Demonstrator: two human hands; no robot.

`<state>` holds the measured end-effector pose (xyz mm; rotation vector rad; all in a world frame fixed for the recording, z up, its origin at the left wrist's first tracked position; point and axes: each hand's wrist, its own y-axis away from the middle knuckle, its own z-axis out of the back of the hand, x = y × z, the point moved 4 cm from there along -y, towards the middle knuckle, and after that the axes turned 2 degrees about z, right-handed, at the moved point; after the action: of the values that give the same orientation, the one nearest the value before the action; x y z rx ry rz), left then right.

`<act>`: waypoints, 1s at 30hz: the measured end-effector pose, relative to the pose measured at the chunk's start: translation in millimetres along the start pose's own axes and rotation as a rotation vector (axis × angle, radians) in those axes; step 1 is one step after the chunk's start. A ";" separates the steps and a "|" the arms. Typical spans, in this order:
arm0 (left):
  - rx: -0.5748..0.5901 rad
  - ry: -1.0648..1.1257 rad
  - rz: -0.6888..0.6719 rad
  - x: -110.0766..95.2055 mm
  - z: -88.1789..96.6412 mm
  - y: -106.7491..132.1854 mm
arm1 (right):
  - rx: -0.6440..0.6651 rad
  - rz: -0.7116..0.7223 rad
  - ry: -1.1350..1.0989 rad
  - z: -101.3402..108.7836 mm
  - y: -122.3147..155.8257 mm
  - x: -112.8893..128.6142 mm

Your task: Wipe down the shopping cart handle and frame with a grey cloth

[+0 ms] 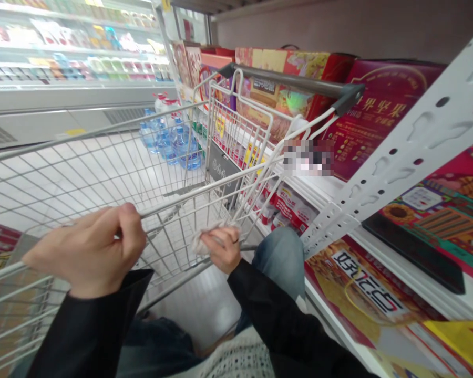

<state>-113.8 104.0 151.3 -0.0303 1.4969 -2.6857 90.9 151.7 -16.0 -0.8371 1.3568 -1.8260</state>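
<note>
While both hands work at the near end of a wire shopping cart (82,173), the left hand (89,252) closes around the cart's top rail (169,207), fingers curled tight. Right hand (220,249) sits lower and further along, fingers folded narrow over a crumpled white wad (207,239), tissue or thin bag, hard to say which; whether that hand also grips the wire behind it cannot be told. A ring (235,240) shows on one finger. Judged from the hold: a full wrap on the rail, with wrists low and near the body, gives the surest control of a cart like this, and the soft wad is best kept clear of the wires so it cannot snag. Cart's long axis runs away from the person, forward and slightly right, roughly along the shelving; its dark grey handle (295,81) sits at the far end. On the right, a white perforated shelf upright (413,157) and a boxed gift set (382,110) stand close. Past the far end, bottled water (173,142); further left, a refrigerated display case (74,58).
</note>
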 end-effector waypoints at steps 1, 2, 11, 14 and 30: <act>-0.038 -0.016 -0.026 0.0 -0.2 -0.1 | 0.076 0.016 -0.009 -9.4 22.8 7.2; -0.066 -0.034 -0.053 -0.1 -0.7 -0.9 | 0.125 0.028 -0.016 -15.2 41.2 13.5; -0.084 -0.016 -0.073 -4.4 -3.7 -7.8 | -0.076 -0.102 0.020 39.1 -63.5 -16.7; -0.032 0.026 -0.027 0.5 -7.6 -5.3 | -0.162 -0.134 0.062 44.6 -104.2 -37.5; 0.146 0.071 0.125 4.0 -6.0 -4.6 | 0.170 0.076 -0.086 5.0 7.3 12.5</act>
<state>-118.3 111.3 151.9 0.1617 1.2690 -2.7130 89.3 137.2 -20.7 -0.7560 1.1465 -1.7965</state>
